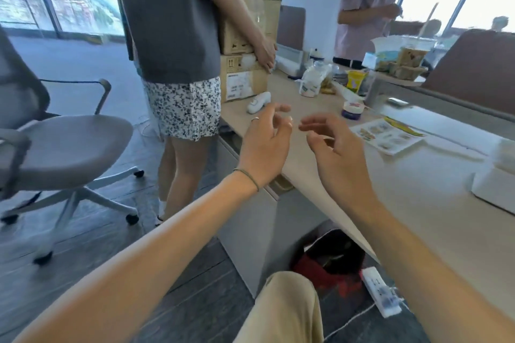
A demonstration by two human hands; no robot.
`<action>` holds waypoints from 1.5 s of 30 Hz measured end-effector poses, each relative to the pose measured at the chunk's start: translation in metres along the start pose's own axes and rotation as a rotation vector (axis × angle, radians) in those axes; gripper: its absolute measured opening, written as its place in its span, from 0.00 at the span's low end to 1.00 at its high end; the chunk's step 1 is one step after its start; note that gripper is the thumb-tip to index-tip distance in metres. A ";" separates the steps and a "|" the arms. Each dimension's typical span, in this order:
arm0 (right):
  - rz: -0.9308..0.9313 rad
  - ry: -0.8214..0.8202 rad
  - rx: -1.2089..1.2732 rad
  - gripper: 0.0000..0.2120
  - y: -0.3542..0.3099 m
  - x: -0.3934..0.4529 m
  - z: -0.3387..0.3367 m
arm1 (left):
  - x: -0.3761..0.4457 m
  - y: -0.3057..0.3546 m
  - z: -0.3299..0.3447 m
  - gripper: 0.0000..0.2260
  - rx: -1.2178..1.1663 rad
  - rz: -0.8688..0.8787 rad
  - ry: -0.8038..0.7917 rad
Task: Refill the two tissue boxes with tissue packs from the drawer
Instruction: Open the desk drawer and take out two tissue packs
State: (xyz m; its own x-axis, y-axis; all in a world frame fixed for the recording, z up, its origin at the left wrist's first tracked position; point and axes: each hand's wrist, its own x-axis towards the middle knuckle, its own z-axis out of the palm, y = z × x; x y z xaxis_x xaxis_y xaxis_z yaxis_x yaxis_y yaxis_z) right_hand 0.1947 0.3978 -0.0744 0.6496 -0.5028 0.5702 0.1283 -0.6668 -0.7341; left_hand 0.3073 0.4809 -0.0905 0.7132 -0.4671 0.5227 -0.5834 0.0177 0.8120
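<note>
A: Where are the hands?
B: Left hand [264, 145] and right hand [334, 153] hover over the desk [418, 203] edge, fingers loosely curled, holding nothing.
A: Tissue box?
B: White box [494, 184], desk's right end. Labels too blurred to read.

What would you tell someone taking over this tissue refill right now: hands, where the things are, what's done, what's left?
Left hand: empty, fingers loosely curled, raised over the near corner of the desk.
Right hand: empty too, open, beside the left, touching nothing.
White box at the desk's right edge may be a tissue box; its top is cropped, so I cannot confirm. No second box or tissue pack is clearly in view.
Cabinet under the desk likely holds the drawer; whether it is open I cannot tell.
Done: nothing visible.
Left: open the drawer, take the packs, fill both boxes.
</note>
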 end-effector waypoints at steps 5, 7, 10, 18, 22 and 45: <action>0.044 -0.167 0.029 0.10 0.019 -0.006 0.067 | -0.009 -0.065 -0.035 0.06 0.025 -0.240 0.077; 0.048 -0.233 0.035 0.10 0.033 -0.008 0.089 | -0.012 -0.097 -0.039 0.07 0.019 -0.332 0.082; 0.058 -0.306 -0.024 0.12 0.061 -0.008 0.117 | -0.013 -0.145 -0.038 0.07 -0.004 -0.493 0.094; 0.076 -0.442 -0.391 0.21 0.133 0.005 0.154 | -0.003 -0.243 -0.006 0.08 -0.150 -0.912 0.075; 0.132 -0.526 -0.535 0.28 0.150 0.011 0.163 | 0.015 -0.271 0.013 0.10 -0.142 -0.965 0.044; 0.164 -0.640 -0.499 0.34 0.184 0.017 0.173 | 0.025 -0.306 0.062 0.12 -0.189 -0.890 0.309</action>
State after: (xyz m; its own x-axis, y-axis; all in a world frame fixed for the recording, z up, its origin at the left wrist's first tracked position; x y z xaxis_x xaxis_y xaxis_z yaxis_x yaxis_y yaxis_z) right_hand 0.3587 0.3612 -0.2638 0.9515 -0.3051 0.0391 -0.2550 -0.8536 -0.4542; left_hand 0.4798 0.4088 -0.3420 0.9513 -0.1246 -0.2820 0.2742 -0.0763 0.9586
